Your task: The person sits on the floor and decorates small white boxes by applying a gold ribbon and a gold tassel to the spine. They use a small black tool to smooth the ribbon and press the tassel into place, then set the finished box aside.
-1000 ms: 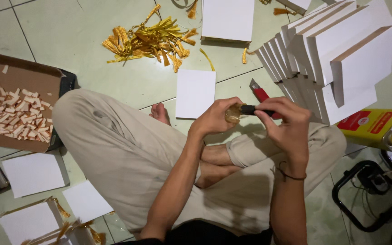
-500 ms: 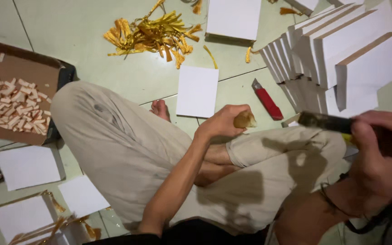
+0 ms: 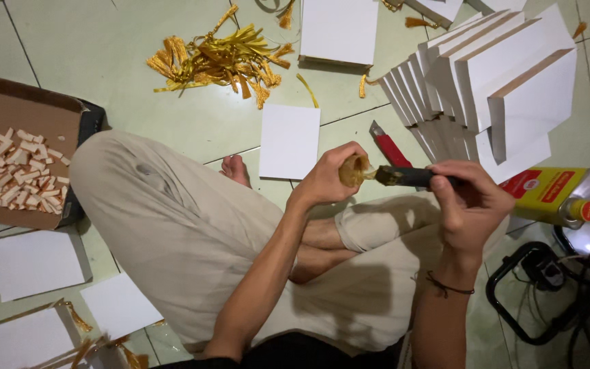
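I sit cross-legged on a tiled floor. My left hand (image 3: 328, 179) grips a small golden tassel (image 3: 354, 169) above my knee. My right hand (image 3: 469, 205) holds a dark brush (image 3: 404, 176) by its handle, and the brush tip touches the tassel. A white card (image 3: 289, 141) lies on the floor just beyond my hands. A red utility knife (image 3: 388, 145) rests next to it.
A heap of gold tassels (image 3: 216, 61) lies at the top. Stacked white boards (image 3: 493, 89) stand at the upper right. A yellow tin can (image 3: 548, 195) sits at right near a black frame (image 3: 534, 287). A cardboard box of small pale pieces (image 3: 15, 164) is at left.
Half a second ago my right hand was pulled away to the right with the brush. It has come back, so the brush tip meets the tassel in my left hand again.
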